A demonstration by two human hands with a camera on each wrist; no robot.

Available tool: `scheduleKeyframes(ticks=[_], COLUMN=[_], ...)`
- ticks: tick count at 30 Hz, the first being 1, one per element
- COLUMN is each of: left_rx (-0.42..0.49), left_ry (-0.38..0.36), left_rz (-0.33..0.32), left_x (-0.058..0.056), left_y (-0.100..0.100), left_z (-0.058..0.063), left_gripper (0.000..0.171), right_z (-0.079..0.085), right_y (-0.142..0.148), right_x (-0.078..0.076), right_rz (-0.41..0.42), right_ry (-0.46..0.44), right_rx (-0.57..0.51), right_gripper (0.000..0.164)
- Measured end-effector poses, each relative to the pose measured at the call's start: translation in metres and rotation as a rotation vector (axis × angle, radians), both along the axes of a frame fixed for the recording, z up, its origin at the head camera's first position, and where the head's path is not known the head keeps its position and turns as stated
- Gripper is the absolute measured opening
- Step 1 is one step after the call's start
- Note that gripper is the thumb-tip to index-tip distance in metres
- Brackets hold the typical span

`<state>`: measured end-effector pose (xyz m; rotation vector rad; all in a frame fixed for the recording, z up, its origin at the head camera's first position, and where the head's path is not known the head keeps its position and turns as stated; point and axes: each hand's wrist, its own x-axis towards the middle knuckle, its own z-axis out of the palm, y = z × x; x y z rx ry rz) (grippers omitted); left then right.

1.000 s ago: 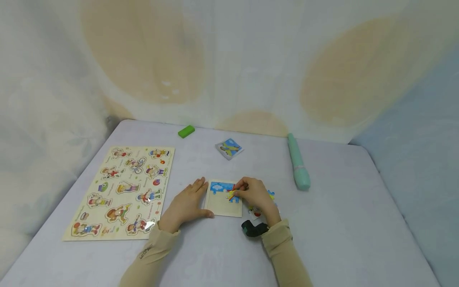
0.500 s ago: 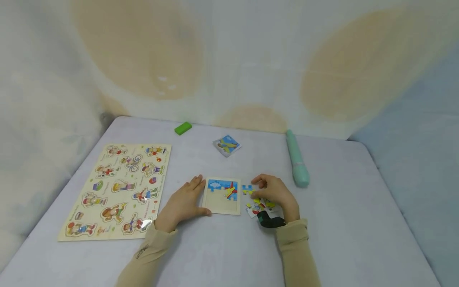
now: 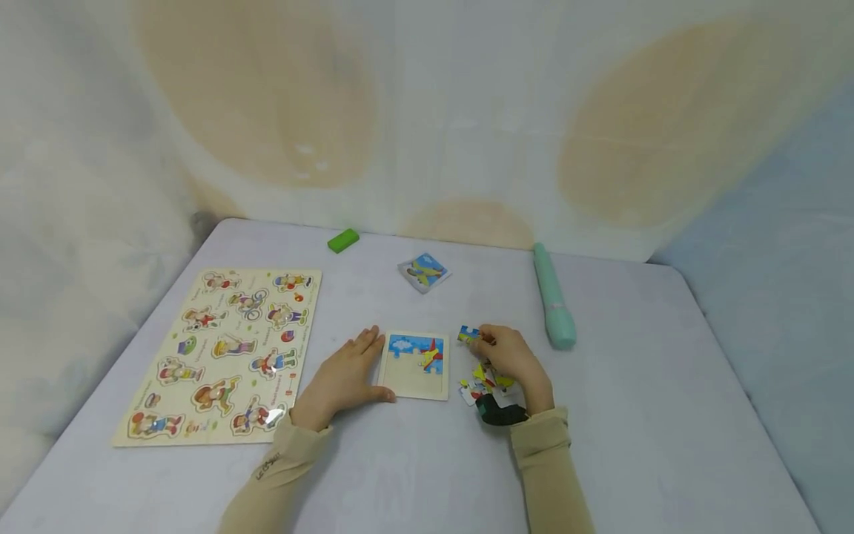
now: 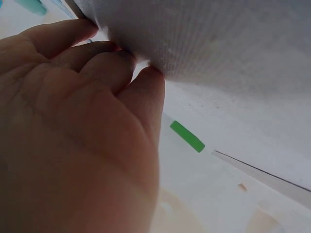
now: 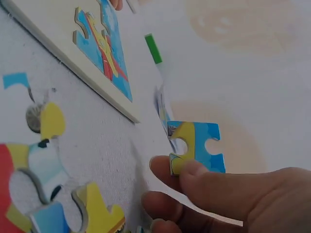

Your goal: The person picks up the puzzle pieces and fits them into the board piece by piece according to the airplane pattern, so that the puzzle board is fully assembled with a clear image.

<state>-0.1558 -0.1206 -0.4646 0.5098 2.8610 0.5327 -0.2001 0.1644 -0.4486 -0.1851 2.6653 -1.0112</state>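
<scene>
My right hand (image 3: 512, 354) pinches a blue and yellow jigsaw piece (image 5: 206, 141) between thumb and fingertips, to the right of a small wooden puzzle tray (image 3: 415, 387). In the right wrist view the piece is raised above the table. Several joined pieces of blue sky and a red and yellow shape (image 3: 432, 356) lie along the tray's top and right side. My left hand (image 3: 342, 384) lies flat with fingers straight, its fingertips and thumb at the tray's left edge. Loose jigsaw pieces (image 3: 485, 377) lie in a pile below my right hand, partly hidden by the black wrist camera.
A large wooden board (image 3: 220, 363) with sports figures lies on the left. Toward the back are a green block (image 3: 343, 240) and a small picture card (image 3: 425, 272) with a plane. A mint-green tapered object (image 3: 555, 300) lies at the right rear.
My right hand has left the red and yellow piece in the tray and moved right to the loose pieces. It now holds a blue and yellow piece, moved slightly away. My left hand stays put.
</scene>
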Motion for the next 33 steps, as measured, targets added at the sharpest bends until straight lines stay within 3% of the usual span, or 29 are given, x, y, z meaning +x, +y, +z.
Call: scheduleKeyframes(ticks=[4, 11, 19, 23, 26, 33], left_rx=[-0.003, 0.007, 0.015, 0.013, 0.007, 0.002], left_ry=[-0.009, -0.002, 0.003, 0.015, 0.021, 0.03], left_rz=[-0.001, 0.004, 0.006, 0.004, -0.001, -0.011], left_x=[0.0, 0.001, 0.001, 0.001, 0.001, -0.001], left_y=[0.0, 0.0, -0.001, -0.001, 0.0, 0.0], left_z=[0.002, 0.005, 0.002, 0.002, 0.001, 0.002], left_gripper=[0.104, 0.103, 0.102, 0.102, 0.102, 0.102], right_z=[0.001, 0.004, -0.001, -0.002, -0.004, -0.01], right_y=[-0.009, -0.042, -0.072, -0.083, -0.09, -0.099], right_x=[-0.001, 0.004, 0.012, 0.017, 0.019, 0.02], right_rz=[-0.015, -0.059, 0.005, 0.067, 0.105, 0.11], right_ry=[0.006, 0.01, 0.003, 0.016, 0.062, 0.133], right_rx=[-0.066, -0.181, -0.221, -0.182, -0.089, 0.08], right_gripper=[0.026, 0.018, 0.022, 0.026, 0.026, 0.031])
